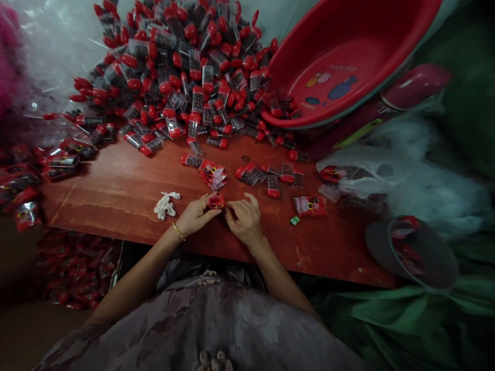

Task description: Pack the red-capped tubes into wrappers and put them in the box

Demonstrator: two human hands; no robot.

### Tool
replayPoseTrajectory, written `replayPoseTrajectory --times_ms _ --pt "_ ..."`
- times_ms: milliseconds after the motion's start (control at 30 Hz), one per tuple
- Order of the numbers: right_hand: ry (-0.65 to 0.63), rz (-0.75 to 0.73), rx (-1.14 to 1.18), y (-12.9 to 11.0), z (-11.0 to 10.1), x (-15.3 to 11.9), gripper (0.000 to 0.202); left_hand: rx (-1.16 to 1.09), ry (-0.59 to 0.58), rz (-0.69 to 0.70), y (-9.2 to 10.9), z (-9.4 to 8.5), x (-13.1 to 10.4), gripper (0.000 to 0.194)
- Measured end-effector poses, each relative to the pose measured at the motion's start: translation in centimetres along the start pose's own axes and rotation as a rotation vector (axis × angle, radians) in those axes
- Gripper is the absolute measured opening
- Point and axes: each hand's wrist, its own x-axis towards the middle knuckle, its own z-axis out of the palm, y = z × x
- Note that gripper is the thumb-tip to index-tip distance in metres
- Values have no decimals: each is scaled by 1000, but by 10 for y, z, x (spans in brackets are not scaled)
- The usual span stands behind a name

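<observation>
My left hand (196,214), with a gold bangle at the wrist, is closed on a small red printed wrapper (215,201) with yellow and black on it. From the other side my right hand (245,220) meets its right edge, thumb and forefinger pinched there and the other fingers loosely curled. Just beyond my hands lies a stack of flat red printed wrappers (212,174). Several clear tubes with red caps and dark contents, such as one tube (273,186), are scattered to the right. A crumpled white scrap (166,205) rests left of my left hand.
A large heap of red-capped tubes (193,77) covers the table's back. Behind right leans a red basin (328,67), beside a dark pink bottle (413,87). More wrappers (310,206) and a grey bin (413,252) are at right. Filled red packets (27,214) pile at left.
</observation>
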Motion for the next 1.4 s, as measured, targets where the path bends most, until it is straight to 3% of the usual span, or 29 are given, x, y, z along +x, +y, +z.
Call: replayPoseTrajectory --times_ms 233,667,933,1033,1100,1167,1300,1400 --pt "41 41 -56 -4 4 -4 14 101 21 37 -2 5 -1 26" --pt "66 -79 -70 4 7 -5 11 477 -71 80 -9 3 -2 30" --pt "-63 -22 0 8 9 -13 14 500 -135 117 -10 0 -3 30" --pt "-127 47 125 6 -1 -4 17 501 -141 121 -10 0 -2 31" --pt "-219 43 247 5 -8 3 31 516 -140 118 -11 1 -2 31" --pt "-286 23 349 6 -11 10 32 538 -125 110 -12 4 -3 32" --pt "-275 -19 388 12 -5 12 21 532 -32 96 -10 6 -10 39" --pt "-250 -52 351 16 0 8 22 376 -12 133 -4 3 -17 50"
